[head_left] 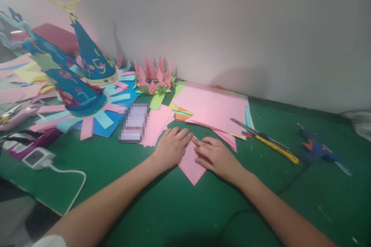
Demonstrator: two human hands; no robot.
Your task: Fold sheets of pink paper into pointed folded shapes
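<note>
Here, pink paper (193,171) lies beneath both hands (173,147).

Knife (276,149) right of paper stack (214,104)

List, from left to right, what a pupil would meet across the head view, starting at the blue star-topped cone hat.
Blue star-topped cone hat, phone, left hand, right hand, yellow cutter, blue glue gun.
</note>
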